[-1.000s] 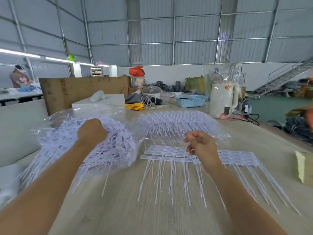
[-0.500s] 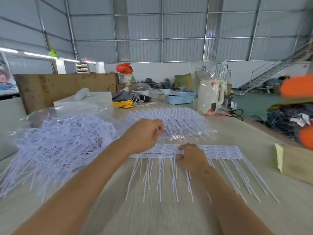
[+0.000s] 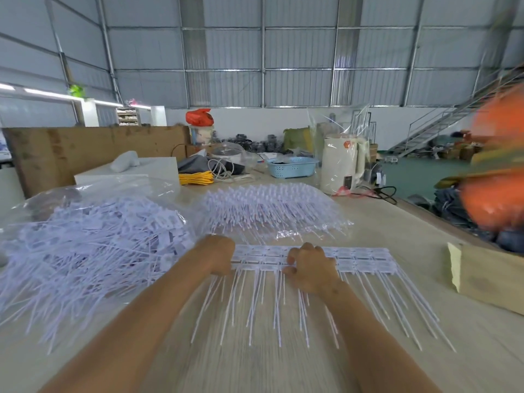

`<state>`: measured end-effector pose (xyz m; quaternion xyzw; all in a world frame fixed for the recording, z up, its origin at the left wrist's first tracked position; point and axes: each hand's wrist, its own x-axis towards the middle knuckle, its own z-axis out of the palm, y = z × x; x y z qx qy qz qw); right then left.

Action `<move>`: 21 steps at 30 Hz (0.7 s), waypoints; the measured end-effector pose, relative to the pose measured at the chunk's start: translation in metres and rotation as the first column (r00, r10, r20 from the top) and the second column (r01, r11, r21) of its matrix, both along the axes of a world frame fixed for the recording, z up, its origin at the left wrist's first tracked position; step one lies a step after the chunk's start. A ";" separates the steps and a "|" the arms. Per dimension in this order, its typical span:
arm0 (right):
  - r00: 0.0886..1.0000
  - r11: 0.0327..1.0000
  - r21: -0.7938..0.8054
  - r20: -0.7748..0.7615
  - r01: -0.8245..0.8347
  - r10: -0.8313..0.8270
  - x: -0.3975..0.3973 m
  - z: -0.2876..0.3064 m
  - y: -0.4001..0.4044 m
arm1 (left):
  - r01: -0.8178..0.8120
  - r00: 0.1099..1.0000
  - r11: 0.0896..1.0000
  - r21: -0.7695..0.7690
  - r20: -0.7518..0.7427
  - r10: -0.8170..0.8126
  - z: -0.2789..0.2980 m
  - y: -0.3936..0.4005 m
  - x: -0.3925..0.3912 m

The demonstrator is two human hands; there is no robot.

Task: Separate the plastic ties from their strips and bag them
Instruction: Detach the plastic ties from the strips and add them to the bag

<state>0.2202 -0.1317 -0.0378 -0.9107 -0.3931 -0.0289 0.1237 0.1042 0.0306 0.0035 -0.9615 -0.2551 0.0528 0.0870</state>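
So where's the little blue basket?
In the head view the blue basket sits at the far end of the table, right of centre, just left of the cream kettle and right of the yellow cable bundle.

both forearms reach forward — left hand [image 3: 217, 258] and right hand [image 3: 310, 266] knuckles-up, fingers curled under.

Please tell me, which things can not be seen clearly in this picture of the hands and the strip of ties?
- Left hand, head view: fingers hidden behind its own back; grip on the strip of ties unclear.
- Orange shape, right edge: blurred, cut off.
- Bag of loose ties: cut by the left edge.
- Kettle label: too small.
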 end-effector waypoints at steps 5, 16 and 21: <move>0.999 0.992 -0.129 0.054 0.002 0.005 -0.005 0.002 0.000 | -0.014 1.000 0.996 -0.089 -0.014 0.013 -0.004 0.004 -0.004; 0.919 0.740 0.625 0.394 -0.249 -0.023 -0.014 0.034 -0.009 | 0.151 0.733 0.883 -0.445 0.650 0.203 0.006 0.015 -0.009; 0.952 0.556 0.793 0.307 -0.250 -0.009 -0.014 0.037 -0.012 | 0.476 0.415 0.501 -0.723 0.687 0.596 0.021 0.006 -0.006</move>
